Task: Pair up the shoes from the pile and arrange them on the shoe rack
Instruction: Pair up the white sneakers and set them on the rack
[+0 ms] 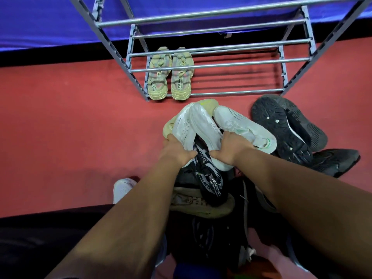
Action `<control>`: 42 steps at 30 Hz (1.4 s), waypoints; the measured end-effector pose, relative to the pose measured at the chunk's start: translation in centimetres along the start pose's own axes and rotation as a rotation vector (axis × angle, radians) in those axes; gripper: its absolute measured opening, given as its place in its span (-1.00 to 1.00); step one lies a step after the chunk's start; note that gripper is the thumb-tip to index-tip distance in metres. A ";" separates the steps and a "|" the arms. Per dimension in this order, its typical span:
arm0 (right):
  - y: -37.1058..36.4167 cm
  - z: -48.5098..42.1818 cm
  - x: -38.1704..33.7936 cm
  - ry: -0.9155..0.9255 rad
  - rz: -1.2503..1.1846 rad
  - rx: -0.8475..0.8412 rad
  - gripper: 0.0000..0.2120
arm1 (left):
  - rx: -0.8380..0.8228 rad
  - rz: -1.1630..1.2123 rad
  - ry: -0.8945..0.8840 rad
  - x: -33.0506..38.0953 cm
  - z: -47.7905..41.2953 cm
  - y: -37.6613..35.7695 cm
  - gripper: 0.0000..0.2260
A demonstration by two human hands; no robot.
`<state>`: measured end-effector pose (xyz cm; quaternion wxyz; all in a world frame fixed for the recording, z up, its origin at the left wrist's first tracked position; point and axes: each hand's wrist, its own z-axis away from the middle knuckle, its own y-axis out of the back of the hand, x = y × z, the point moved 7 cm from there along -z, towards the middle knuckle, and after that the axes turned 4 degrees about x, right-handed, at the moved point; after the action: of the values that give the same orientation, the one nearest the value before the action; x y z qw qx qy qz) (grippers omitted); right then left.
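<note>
Red floor [70, 121], half-buried shoe pile [211, 190]

"CAPRO…" partly legible on beige shoes [170, 77], "PRORNE"-like lettering on black-and-white shoe [209, 178]

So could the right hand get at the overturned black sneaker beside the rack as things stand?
Probably not yet: the right hand is closed on a white mesh sneaker. The overturned black sneaker lies uncovered just right of it, sole up, so once freed the way looks open.

Rack [219, 65]: shiny metal bars. White shoes [203, 125]: smooth knit mesh. Black sole [269, 119]: matt rubber, rough tread. Floor [70, 121]: matt red.
</note>
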<state>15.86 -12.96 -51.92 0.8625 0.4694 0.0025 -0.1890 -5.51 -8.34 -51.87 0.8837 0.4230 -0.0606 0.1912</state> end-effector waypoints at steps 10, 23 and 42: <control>0.1 0.6 1.0 0.027 -0.362 -0.089 -0.35 | 0.152 0.140 -0.008 1.1 -0.6 2.2 -0.19; 9.4 -0.6 5.7 -0.090 -0.838 0.402 -0.34 | 0.237 0.451 -0.167 10.7 -0.2 6.2 -0.53; 15.4 -12.5 16.3 -0.291 -0.655 0.650 -0.58 | 0.280 0.223 -0.374 28.1 -9.3 1.1 -0.47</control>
<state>38.17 -0.61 -49.43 0.5577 0.6579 -0.0295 -0.5053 19.44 7.49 -49.43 0.7631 0.5601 -0.2424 0.2125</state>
